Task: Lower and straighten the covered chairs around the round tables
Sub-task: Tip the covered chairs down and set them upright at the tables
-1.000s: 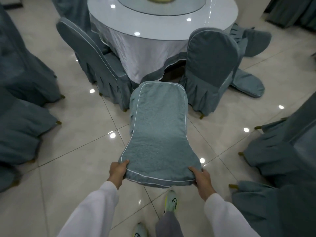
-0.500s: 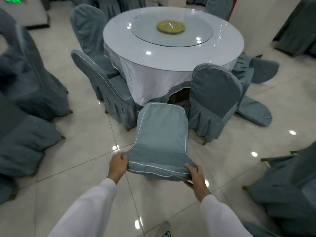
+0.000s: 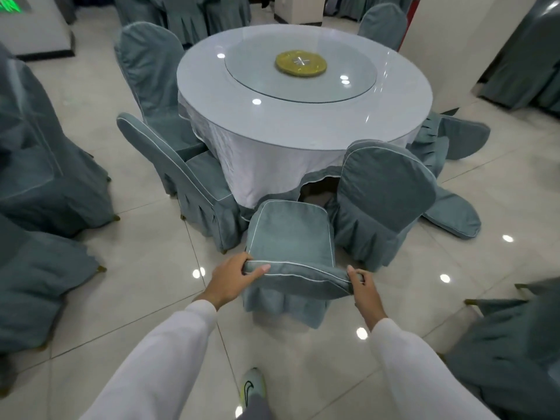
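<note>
One chair at the bench is gripped by its top edge in both hands, while two chairs on the right are left tipped over.

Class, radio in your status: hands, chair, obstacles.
Left hand and right hand grip chair back. Chair upright, facing table. Neighbouring chair close on right.

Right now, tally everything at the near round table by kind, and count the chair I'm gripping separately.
Round table: 1
Glass turntable: 1
Yellow disc: 1
Held chair, gripped by the left hand and the right hand: 1
Other covered chairs around that table: 6
Total: 10
</note>
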The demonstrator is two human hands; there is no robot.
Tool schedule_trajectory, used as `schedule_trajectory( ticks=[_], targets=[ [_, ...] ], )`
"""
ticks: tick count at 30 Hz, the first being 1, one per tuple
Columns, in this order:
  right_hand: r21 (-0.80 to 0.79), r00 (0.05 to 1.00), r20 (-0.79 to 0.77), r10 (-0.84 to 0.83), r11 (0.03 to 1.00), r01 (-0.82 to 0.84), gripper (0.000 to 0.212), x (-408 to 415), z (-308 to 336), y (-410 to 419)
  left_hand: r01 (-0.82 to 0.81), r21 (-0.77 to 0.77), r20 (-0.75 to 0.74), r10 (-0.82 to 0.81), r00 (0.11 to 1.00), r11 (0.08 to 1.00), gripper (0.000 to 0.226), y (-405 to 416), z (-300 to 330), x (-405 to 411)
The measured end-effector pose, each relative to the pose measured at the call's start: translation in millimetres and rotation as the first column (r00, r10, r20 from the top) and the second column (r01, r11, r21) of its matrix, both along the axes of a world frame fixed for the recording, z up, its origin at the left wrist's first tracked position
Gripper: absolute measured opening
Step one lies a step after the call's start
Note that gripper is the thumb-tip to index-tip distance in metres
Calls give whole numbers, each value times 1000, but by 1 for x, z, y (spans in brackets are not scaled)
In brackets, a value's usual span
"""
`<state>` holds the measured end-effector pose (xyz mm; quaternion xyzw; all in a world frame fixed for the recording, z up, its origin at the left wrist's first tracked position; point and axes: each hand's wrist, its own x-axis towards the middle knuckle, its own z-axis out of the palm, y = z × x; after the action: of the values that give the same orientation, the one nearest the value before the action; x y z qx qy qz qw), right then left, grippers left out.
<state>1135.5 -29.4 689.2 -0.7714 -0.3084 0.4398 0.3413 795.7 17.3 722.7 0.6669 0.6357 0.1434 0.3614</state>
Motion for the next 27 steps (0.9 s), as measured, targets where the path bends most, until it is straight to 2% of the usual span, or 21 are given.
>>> schedule_trajectory(
  ticks=[3,4,6,9,12,14,17,20,23,27],
  targets=[
    [-92,964,264,7,996,18,50,0,5,25,157,86,-201,-138,970,984,54,31,1,6],
    [-117,956,294,16,993,19,51,1,8,34,213,88,-258,-184,949,973,51,45,1,8],
    [-90,945,307,114,992,-90,58,3,13,48,268,79,-321,-230,919,960,38,72,3,9],
    [0,890,357,283,953,-303,75,12,17,60,327,35,-308,-301,903,944,24,101,10,14],
    [-58,745,423,515,836,-545,54,20,18,71,521,-2,-402,-478,781,853,22,119,9,17],
    [-138,643,470,605,770,-623,46,23,19,82,609,-40,-474,-552,686,792,27,128,2,16],
    [-253,477,516,711,659,-709,48,30,26,105,650,-28,-557,-552,621,760,30,139,-5,16],
    [-316,379,540,751,599,-736,34,36,30,126,655,-37,-638,-522,566,755,32,157,2,22],
    [-337,353,503,789,555,-761,33,38,30,147,628,-75,-675,-503,540,775,33,177,9,24],
    [-280,325,437,839,470,-837,58,37,21,169,581,-117,-675,-493,548,806,27,200,6,16]
  ],
)
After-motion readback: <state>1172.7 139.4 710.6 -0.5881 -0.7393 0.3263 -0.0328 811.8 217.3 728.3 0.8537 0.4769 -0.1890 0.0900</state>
